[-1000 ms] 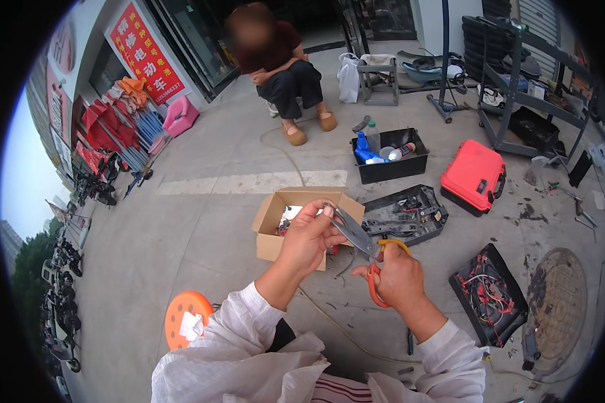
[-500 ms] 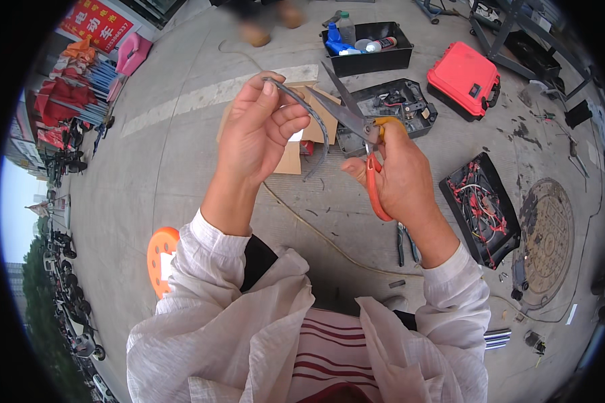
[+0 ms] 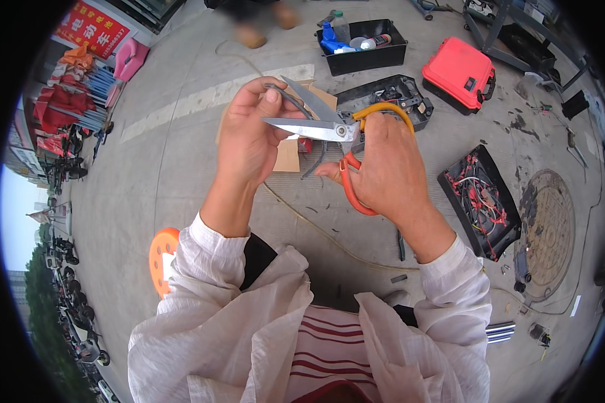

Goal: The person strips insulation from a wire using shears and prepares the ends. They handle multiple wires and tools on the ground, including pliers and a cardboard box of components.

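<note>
My left hand (image 3: pixel 249 134) is closed, pinching one end of a dark grey cable (image 3: pixel 288 97) between thumb and fingers. The cable runs off to the right and its lower end hangs past the blades. In my right hand (image 3: pixel 390 164) is a pair of scissors (image 3: pixel 316 121) with orange and yellow handles. Their blades are spread apart and point left at my left hand, with the cable passing between them. Part of the cable is hidden behind the blades. An opened cardboard box (image 3: pixel 288 156) lies on the ground beneath my hands.
Ahead are a black bin of bottles (image 3: pixel 366 64), a black tray with parts (image 3: pixel 410 124) and a red hard case (image 3: pixel 458 75). On the right lies a black tray of tangled wires (image 3: pixel 450 185) beside a manhole cover (image 3: pixel 548 235). An orange stool (image 3: pixel 161 258) stands left.
The scissors have turned and moved left, so their blades now straddle the cable close to my left hand. My left hand has barely moved and still holds the cable.
</note>
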A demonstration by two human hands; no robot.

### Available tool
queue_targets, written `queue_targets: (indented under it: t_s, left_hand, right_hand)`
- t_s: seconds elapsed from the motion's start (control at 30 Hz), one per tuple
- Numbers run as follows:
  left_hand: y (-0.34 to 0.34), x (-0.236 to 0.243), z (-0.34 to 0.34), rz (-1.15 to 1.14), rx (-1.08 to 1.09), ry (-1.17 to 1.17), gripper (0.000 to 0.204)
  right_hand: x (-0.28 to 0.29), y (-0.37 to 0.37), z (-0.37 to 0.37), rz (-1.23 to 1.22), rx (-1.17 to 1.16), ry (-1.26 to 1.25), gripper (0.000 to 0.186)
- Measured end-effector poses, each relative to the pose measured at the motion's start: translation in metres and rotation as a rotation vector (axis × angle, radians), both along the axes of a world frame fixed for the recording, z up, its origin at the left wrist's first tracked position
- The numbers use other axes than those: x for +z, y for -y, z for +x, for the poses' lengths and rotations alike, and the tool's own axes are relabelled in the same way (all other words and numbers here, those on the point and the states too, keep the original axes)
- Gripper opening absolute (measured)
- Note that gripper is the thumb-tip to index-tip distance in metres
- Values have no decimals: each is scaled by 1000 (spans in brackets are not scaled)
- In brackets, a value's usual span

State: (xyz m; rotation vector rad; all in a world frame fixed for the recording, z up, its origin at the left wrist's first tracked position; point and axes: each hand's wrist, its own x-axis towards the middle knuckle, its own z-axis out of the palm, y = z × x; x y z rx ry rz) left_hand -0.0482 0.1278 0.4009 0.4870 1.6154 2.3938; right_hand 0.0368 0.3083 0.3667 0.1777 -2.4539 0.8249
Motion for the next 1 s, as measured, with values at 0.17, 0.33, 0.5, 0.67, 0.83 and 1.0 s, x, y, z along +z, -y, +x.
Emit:
queue_targets:
  t_s: [0.17, 0.33, 0.5, 0.67, 0.83, 1.0]
  left_hand:
    - [1, 6, 2, -14, 24, 16, 16]
    - [3, 6, 5, 40, -12, 84, 14]
    - [3, 6, 3, -26, 34, 117, 11]
    - [5, 5, 3, -7, 43, 160, 12]
    - [2, 6, 0, -4, 23, 173, 10]
    - [-7, 7, -7, 16, -27, 128, 10]
  right_hand:
    - [7, 2, -1, 33, 12, 8, 79]
    - [13, 8, 1, -9, 8, 129, 76]
    - [14, 11, 3, -31, -1, 190, 73]
    - [7, 14, 5, -5, -16, 166, 72]
    - [4, 12, 3, -9, -31, 222, 72]
    - [2, 3, 1, -66, -37, 133, 72]
